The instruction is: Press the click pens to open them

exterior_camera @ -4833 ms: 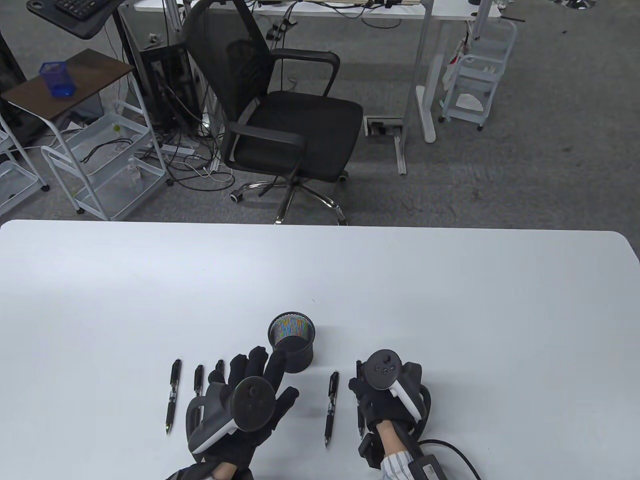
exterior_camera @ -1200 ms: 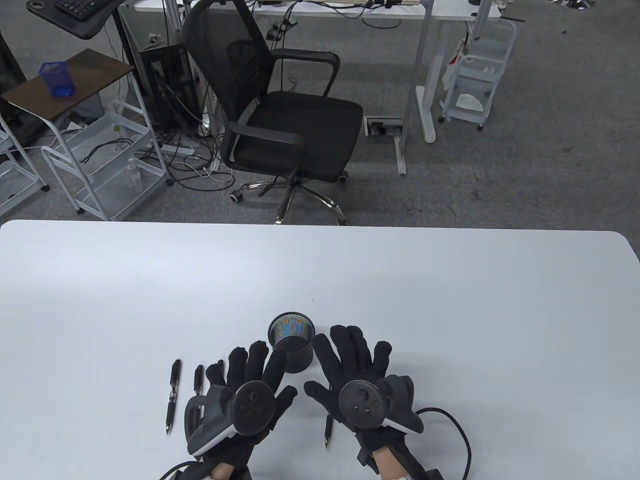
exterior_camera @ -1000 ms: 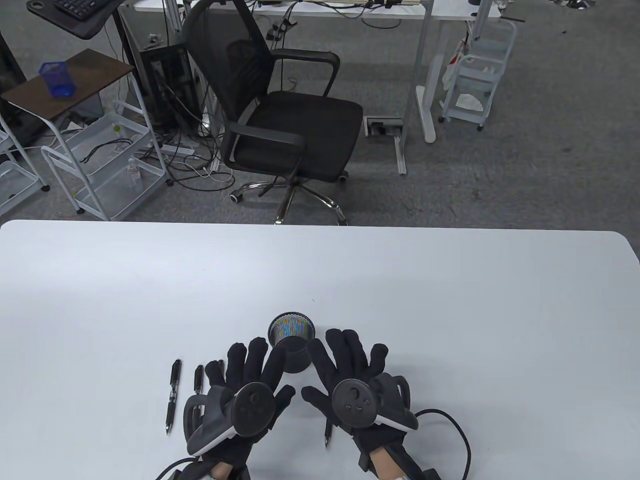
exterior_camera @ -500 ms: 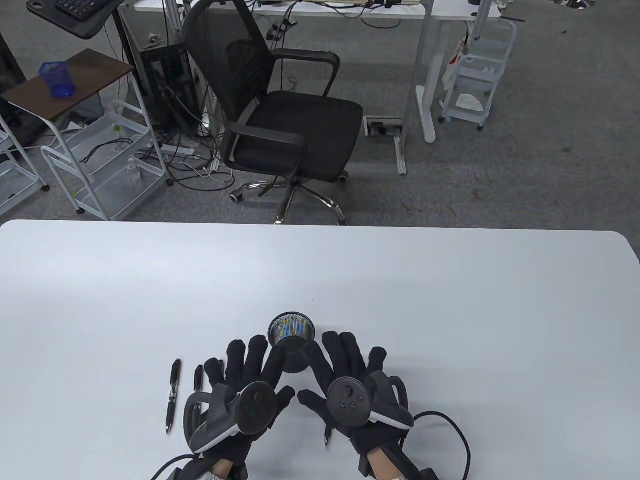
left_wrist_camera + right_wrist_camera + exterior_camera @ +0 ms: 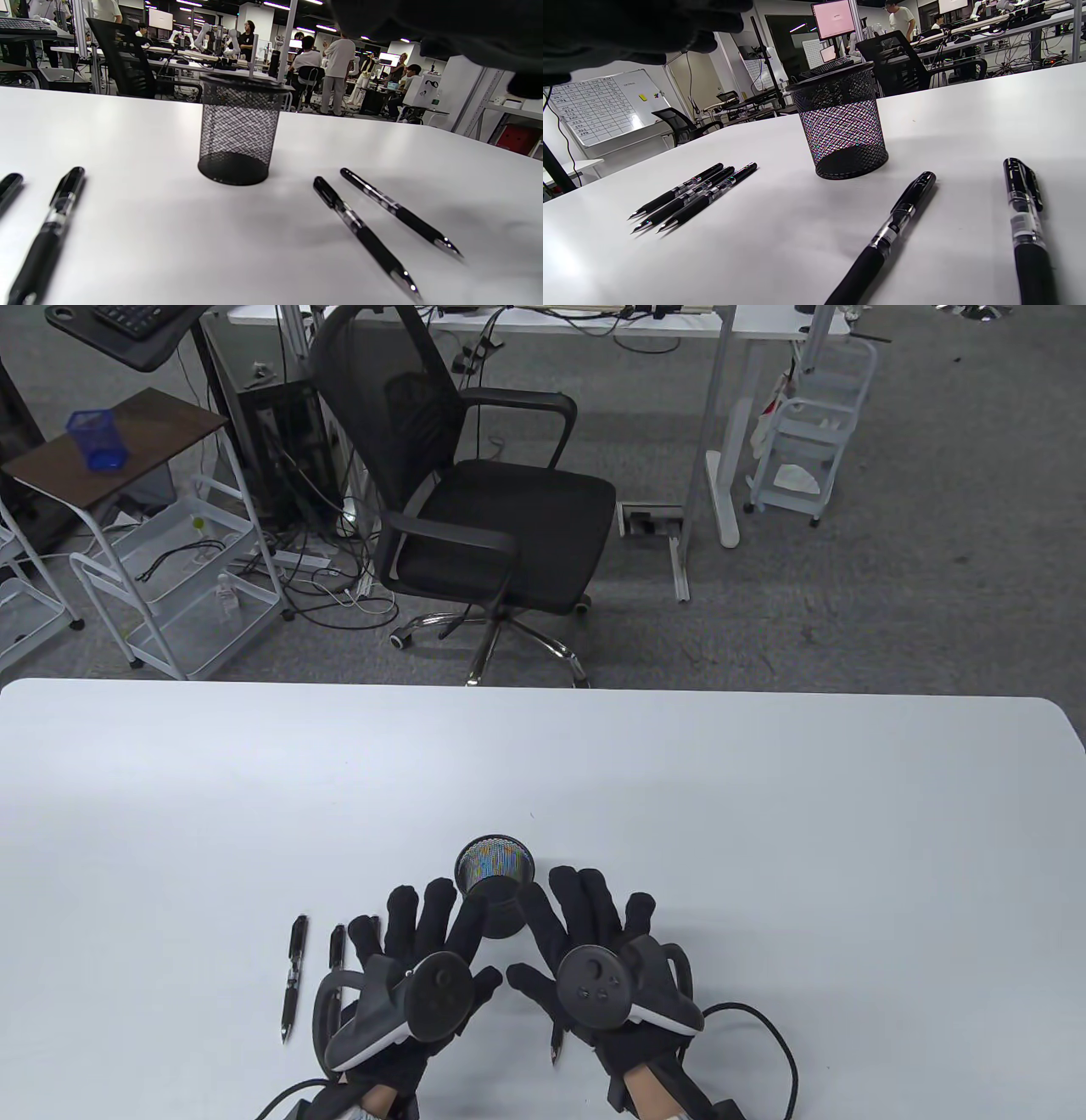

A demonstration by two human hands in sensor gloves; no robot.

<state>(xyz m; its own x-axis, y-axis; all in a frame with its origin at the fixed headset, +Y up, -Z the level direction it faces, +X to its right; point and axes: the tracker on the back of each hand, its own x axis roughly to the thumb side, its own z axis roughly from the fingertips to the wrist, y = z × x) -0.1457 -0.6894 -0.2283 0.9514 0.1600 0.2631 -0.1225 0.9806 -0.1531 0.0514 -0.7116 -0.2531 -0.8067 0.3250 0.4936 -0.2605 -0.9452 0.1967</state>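
Note:
A black mesh pen cup stands on the white table. Three black click pens lie left of it: one in the open, one at the left hand's edge, the third mostly hidden under that hand. All three show in the right wrist view. Two more pens lie right of the cup, under my right hand; only one tip shows from above. My left hand and right hand are spread flat, palms down, either side of the cup, holding nothing.
A black office chair stands beyond the table's far edge, with white carts and desks behind it. The right glove's cable loops on the table near the front edge.
Earlier my right hand was curled around a pen; now it is spread open over the two right pens. Over the last second it slid slightly left toward the cup. The left hand barely moved.

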